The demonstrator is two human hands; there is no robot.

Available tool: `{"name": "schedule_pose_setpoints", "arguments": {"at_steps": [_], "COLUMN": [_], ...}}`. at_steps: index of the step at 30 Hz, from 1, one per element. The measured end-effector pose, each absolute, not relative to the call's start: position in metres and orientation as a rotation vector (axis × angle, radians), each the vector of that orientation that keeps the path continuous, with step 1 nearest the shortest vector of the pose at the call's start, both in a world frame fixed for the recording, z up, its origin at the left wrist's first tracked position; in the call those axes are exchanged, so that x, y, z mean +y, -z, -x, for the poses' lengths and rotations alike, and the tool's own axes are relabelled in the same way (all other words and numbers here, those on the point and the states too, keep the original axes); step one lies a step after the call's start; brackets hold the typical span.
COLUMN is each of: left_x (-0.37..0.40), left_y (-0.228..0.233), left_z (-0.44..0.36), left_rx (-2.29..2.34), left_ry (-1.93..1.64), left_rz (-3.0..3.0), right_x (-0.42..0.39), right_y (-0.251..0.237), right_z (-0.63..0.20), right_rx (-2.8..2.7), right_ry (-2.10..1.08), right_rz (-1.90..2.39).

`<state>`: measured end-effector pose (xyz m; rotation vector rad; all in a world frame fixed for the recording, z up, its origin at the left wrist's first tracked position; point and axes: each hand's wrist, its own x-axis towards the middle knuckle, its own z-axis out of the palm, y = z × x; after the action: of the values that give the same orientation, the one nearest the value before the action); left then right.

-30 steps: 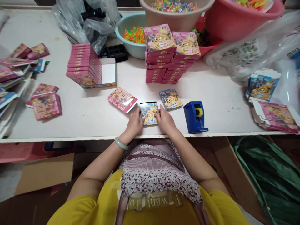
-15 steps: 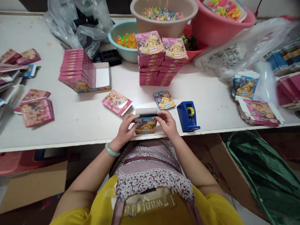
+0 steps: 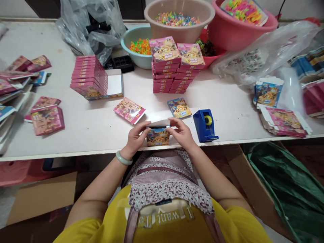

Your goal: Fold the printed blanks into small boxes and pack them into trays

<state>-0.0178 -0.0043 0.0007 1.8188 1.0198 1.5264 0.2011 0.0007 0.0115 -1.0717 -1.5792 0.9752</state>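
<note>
A small blue and yellow printed cardboard box (image 3: 158,137) stands upright at the table's front edge, its top flap partly raised and a dark gap showing beneath. My left hand (image 3: 137,135) pinches its left upper corner, the fingers at the flap. On the other side my right hand (image 3: 181,132) grips the right upper corner in the same way. Beyond the hands lie a pink printed box (image 3: 129,110) and a flat blue printed box (image 3: 179,108). A blue tape dispenser (image 3: 204,125) with a yellow roll is just right of my right hand.
Pink boxes stand in a stack (image 3: 165,67) and in a row inside an open display carton (image 3: 115,84). Behind are basins of small colourful pieces, including a beige basin (image 3: 179,28). Flattened boxes (image 3: 283,121) lie at the right, more cartons (image 3: 48,119) at the left.
The box's top flap has tipped forward and down over the opening, and my fingers have moved up onto it. The whole view has shifted slightly.
</note>
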Motion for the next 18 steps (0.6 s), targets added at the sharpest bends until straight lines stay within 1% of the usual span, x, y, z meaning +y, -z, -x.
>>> {"name": "schedule_pose_setpoints", "arguments": {"at_steps": [5,7,11,14,18], "left_x": [-0.013,-0.015,-0.011,-0.007,-0.011], "left_y": [-0.014,-0.018,-0.024,-0.023,-0.013], "left_z": [0.024,0.02,0.013,0.018,0.036], "left_rx": [0.909,0.958,0.982,0.837,0.658], "left_ry": [-1.427,-1.421,-1.459,-1.493,-1.334], "left_rz": [-2.074,-2.065,-2.065,-2.188,-2.426], "right_x": [-0.009,-0.011,-0.012,-0.015,-0.023], "right_y": [-0.026,-0.031,-0.038,-0.041,-0.036], "right_z": [-0.207,-0.204,-0.195,-0.196,-0.21], "right_rx": [-1.82,-1.831,-1.767,-1.807,-2.036], "right_ry": [-0.835,-0.802,-0.837,-0.781,-0.585], "right_rz": [0.972,0.975,1.06,1.046,0.855]}}
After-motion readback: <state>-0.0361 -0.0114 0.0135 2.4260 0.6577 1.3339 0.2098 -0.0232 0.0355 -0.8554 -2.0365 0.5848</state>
